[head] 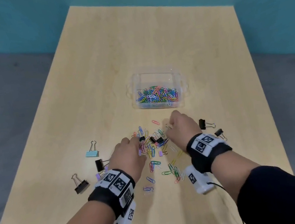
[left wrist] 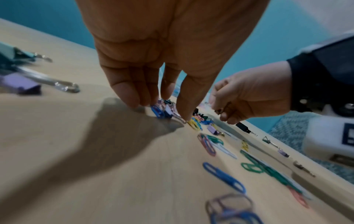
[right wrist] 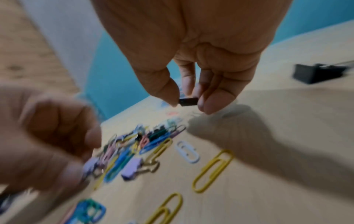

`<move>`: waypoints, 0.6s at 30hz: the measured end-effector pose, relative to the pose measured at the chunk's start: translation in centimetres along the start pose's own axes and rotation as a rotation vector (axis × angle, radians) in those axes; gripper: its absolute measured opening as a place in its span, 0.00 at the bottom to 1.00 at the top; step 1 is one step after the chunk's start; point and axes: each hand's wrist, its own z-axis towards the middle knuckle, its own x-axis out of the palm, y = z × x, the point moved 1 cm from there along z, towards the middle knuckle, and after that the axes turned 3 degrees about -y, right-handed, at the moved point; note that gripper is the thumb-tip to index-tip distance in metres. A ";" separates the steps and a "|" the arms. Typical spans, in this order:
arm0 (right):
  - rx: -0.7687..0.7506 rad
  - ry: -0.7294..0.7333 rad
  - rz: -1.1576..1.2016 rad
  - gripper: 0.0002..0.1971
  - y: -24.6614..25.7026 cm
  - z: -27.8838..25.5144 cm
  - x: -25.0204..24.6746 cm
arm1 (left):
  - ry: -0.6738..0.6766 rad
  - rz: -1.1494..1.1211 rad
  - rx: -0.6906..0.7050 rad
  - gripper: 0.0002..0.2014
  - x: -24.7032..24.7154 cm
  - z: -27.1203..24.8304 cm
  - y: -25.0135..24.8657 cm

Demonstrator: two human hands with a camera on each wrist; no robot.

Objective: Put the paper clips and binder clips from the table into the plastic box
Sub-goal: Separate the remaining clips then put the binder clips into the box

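A clear plastic box (head: 183,83) at the table's middle holds several coloured paper clips. Nearer me lies a pile of paper clips (head: 153,143) mixed with small binder clips. My left hand (head: 137,143) is at the pile's left side. Its thumb and fingers (left wrist: 132,98) pinch a bunch of paper clips (left wrist: 160,111) against the table. My right hand (head: 169,127) is at the pile's right side, just above the table. It pinches a small black binder clip (right wrist: 188,101) between thumb and fingers.
Larger binder clips lie left of my left hand: a light blue one (head: 92,153), two black ones (head: 100,164) (head: 81,186) and a small purple one (head: 98,176). Two black binder clips (head: 203,124) (head: 219,132) lie right of my right wrist. Loose paper clips (head: 173,170) are scattered between my wrists.
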 end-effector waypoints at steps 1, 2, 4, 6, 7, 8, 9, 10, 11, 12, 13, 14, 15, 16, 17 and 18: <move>0.033 -0.023 0.025 0.07 -1.0 -0.2 -0.5 | 0.014 0.006 0.012 0.12 0.3 -0.2 0.2; 0.058 -0.044 0.038 0.08 -2.2 -0.5 -1.0 | 0.021 0.015 0.032 0.12 0.5 -0.4 0.4; 0.081 -0.075 0.034 0.08 -4.4 -1.0 -1.6 | 0.025 0.030 0.075 0.11 0.8 -0.3 0.6; 0.080 -0.113 -0.020 0.09 -6.0 -1.6 -2.0 | 0.025 0.043 0.102 0.09 0.9 -0.1 0.6; 0.059 -0.141 -0.068 0.08 -6.4 -2.1 -2.1 | 0.025 0.056 0.115 0.08 1.0 0.0 0.7; 0.013 -0.164 -0.126 0.08 -6.5 -2.7 -2.1 | 0.023 0.067 0.129 0.07 1.0 0.1 0.8; -0.054 -0.174 -0.182 0.08 -6.2 -3.3 -1.9 | 0.016 0.078 0.147 0.07 1.0 0.1 0.8; -0.136 -0.166 -0.223 0.08 -5.6 -4.1 -1.6 | 0.005 0.087 0.168 0.07 0.9 0.0 0.8; -0.226 -0.143 -0.249 0.09 -4.7 -4.9 -1.0 | -0.007 0.101 0.196 0.07 0.9 -0.1 0.9; -0.318 -0.114 -0.265 0.09 -3.8 -5.5 -0.4 | -0.021 0.115 0.222 0.07 0.7 -0.4 0.8; -0.404 -0.085 -0.281 0.08 -2.9 -6.0 0.4 | -0.038 0.121 0.237 0.07 0.6 -0.6 0.9; -0.477 -0.062 -0.306 0.07 -1.9 -6.4 1.2 | -0.054 0.115 0.232 0.07 0.4 -0.9 1.0; -0.523 -0.049 -0.333 0.05 -1.2 -6.4 2.0 | -0.065 0.098 0.205 0.07 0.2 -1.1 1.2; -0.541 -0.050 -0.348 0.04 -0.6 -6.4 2.7 | -0.074 0.076 0.159 0.06 -0.1 -1.3 1.6; -0.542 -0.052 -0.359 0.06 -0.1 -6.2 3.2 | -0.082 0.054 0.103 0.05 -0.4 -1.5 2.2; -0.537 -0.048 -0.380 0.08 0.1 -6.0 3.5 | -0.090 0.036 0.048 0.04 -0.7 -1.5 2.9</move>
